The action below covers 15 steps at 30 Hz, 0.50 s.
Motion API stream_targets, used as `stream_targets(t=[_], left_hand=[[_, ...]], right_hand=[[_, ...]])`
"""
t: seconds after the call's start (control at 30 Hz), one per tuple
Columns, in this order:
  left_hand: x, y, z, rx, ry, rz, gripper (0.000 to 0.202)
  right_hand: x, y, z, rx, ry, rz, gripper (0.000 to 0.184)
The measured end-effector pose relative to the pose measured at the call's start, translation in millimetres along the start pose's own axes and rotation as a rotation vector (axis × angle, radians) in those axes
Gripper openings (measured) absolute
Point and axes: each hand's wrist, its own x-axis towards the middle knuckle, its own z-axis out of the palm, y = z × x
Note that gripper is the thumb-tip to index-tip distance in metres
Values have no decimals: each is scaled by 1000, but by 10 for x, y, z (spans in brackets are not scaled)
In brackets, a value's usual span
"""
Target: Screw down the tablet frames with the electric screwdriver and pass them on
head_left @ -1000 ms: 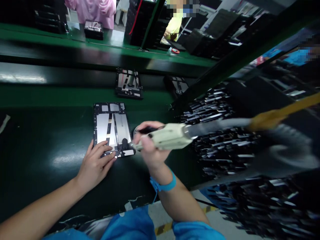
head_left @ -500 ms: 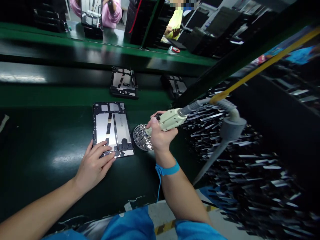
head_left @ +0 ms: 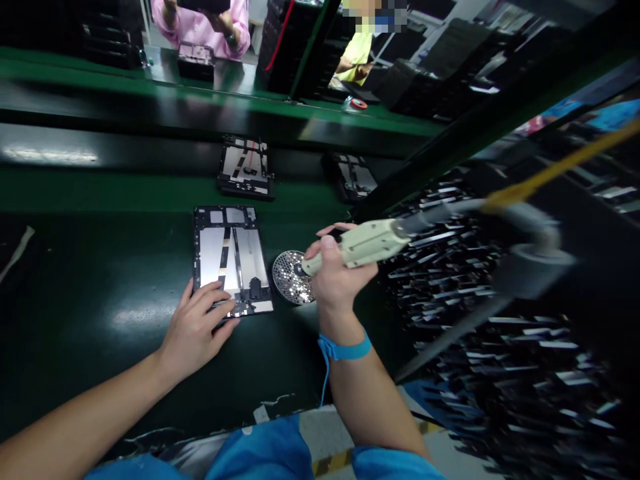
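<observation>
Tablet frame [head_left: 233, 257]: flat on the dark green tabletop [head_left: 100, 280] at 12 o'clock from me, short edge toward me, silver plates and black strips facing up.
My left hand [head_left: 197, 330]: released and grasping nothing. The fingers are spread, and the fingertips [head_left: 223, 307] rest on the near-left corner of the tablet frame, at its 7 o'clock.
My right hand [head_left: 337, 280]: clenched round the electric screwdriver [head_left: 373, 240], out at 3 o'clock from the frame and not touching it.
Screwdriver: the cream body lies almost level with the tip pointing toward 9 o'clock, over the screw dish [head_left: 287, 283]. I cannot tell whether the tip touches it.
Dish: round and full of small shiny screws, just beside the frame's right edge at about 4 o'clock.
Wrist strap [head_left: 345, 348]: blue, on my right wrist, with a thin cord hanging toward 6 o'clock.
Lines: a grey hose [head_left: 525, 267] and a yellow cable [head_left: 550, 170] lead off from the tool's back end toward 3 and 2 o'clock.
Further out: a second frame [head_left: 246, 167] lies at 12 o'clock and a third frame [head_left: 353, 175] at 1 o'clock, both well apart from mine.
Others: a person in pink [head_left: 200, 27] stands at 12 o'clock and a person in yellow [head_left: 357, 53] at 1 o'clock, both beyond the far bench.
</observation>
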Motion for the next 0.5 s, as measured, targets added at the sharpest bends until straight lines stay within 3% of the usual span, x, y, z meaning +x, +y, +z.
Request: stream_targets(t=[0.1, 0.2, 0.33, 0.5], left_hand=[[17, 6, 4, -21, 4, -12, 22], [15, -8, 0, -49, -11, -25, 27], [-1, -37, 1, -60, -38, -25, 33], [-2, -28, 2, -55, -41, -36, 35]], right_hand=[[-167, -252, 106, 88, -64, 6, 15], [-439, -401, 217, 174, -267, 77, 20], [-710, -403, 319, 245, -513, 139, 26], [-789, -353, 367, 302, -566, 131, 31]])
